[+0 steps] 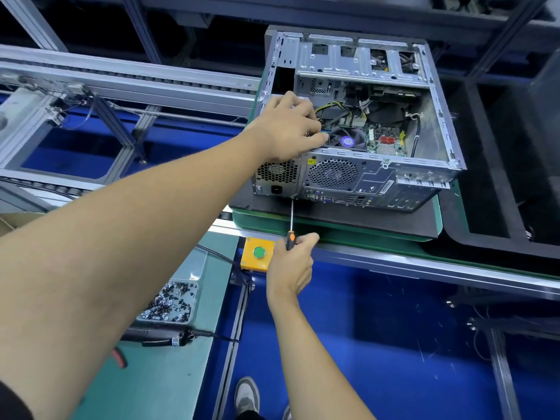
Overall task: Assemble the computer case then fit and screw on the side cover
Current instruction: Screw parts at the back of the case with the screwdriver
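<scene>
An open grey computer case [424,165] lies on its side on a black mat over a green pallet [333,231], its rear panel facing me and the motherboard, fan and cables showing inside. My left hand [288,128] reaches over the case's near left corner, fingers curled down on the power supply area; what they touch is hidden. My right hand [292,262] grips the orange and black handle of a long screwdriver [291,219], whose tip meets the rear panel's lower edge beside the power socket. No side cover is in view.
A yellow box with a green push button [259,253] sits just left of my right hand. A clear tray of screws [169,301] and a black powered driver [160,336] lie on the green bench at lower left. Conveyor rails run left; black bins stand right.
</scene>
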